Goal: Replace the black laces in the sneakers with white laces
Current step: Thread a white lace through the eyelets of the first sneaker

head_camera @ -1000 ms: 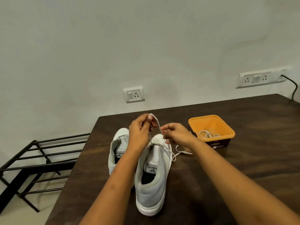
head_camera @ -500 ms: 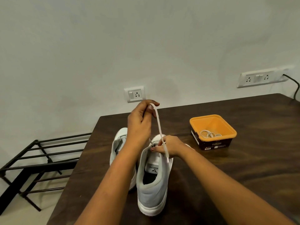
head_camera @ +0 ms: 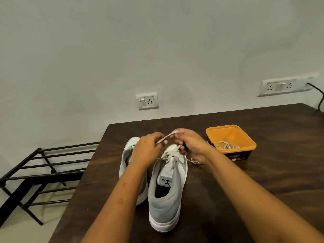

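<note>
1. Nearest, the grey-and-white low-top sneaker [head_camera: 166, 195] stands heel toward the person on the dark brown wooden counter [head_camera: 245, 199]; no black lace shows in it, so the old lace looks to be out; the eyelets toward the collar appear empty and the tongue stands free
2. At its toe end, the flat white lace [head_camera: 167, 137] passes through what look like only the lowest eyelets, and one loose part trails onto the counter just right of the shoe
3. Above the toe, the left hand [head_camera: 147, 149] pinches the lace between thumb and fingers [head_camera: 158, 136]; the right hand [head_camera: 190, 146], fingers curled, pinches the same lace close beside it, with a short stretch spanning between them; I judge this to be early threading, with most rows of this shoe left to do
4. Just left of the first shoe, touching or nearly so, the second grey-and-white sneaker [head_camera: 130, 151] is partly hidden by the left forearm; no lace of either colour can be made out in the part that shows, so it probably awaits its turn
5. Farther right, well apart from the shoes, the orange square plastic tub [head_camera: 245, 135] holds a coiled white lace [head_camera: 226, 146], seemingly the one for the second sneaker, not yet used
6. On balance, well under half of the relacing appears done
</note>
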A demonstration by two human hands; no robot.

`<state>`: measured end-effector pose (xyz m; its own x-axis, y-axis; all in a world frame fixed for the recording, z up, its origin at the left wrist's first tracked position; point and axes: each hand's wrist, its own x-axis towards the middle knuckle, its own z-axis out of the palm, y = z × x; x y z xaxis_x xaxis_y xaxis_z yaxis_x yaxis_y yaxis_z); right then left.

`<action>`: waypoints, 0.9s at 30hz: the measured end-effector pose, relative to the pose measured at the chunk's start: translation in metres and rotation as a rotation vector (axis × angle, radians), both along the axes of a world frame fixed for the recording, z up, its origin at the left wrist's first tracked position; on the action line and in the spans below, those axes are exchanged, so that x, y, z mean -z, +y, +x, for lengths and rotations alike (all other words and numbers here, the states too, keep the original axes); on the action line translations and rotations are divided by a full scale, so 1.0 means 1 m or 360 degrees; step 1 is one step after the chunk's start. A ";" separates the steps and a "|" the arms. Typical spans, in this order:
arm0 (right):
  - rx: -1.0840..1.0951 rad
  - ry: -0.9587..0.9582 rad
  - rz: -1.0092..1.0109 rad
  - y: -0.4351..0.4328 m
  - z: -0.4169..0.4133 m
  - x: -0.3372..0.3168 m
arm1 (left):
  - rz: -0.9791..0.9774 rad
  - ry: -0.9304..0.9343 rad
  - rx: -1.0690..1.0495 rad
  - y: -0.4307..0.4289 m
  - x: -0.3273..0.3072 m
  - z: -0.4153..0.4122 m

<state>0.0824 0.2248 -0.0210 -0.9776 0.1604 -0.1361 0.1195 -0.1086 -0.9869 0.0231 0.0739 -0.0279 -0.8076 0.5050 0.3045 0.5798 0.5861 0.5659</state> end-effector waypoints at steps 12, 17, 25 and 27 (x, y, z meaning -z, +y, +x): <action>0.0265 0.0816 -0.0881 0.024 0.023 -0.065 | -0.0429 -0.0139 0.0084 0.017 0.032 0.002; 0.0323 0.1032 -0.0962 0.020 0.028 -0.086 | -0.0545 -0.0269 0.0007 0.015 0.042 -0.002; 0.0302 0.1197 -0.0916 0.021 0.037 -0.102 | -0.0571 -0.0264 -0.0030 0.015 0.046 -0.004; 0.0232 0.1167 -0.0743 0.017 0.038 -0.105 | -0.0541 -0.0297 -0.0015 0.013 0.049 -0.006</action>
<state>0.1204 0.2417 0.0836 -0.8186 0.3751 0.4350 -0.5732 -0.4846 -0.6607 0.0167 0.0873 -0.0766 -0.8385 0.5440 -0.0318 0.4788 0.7633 0.4337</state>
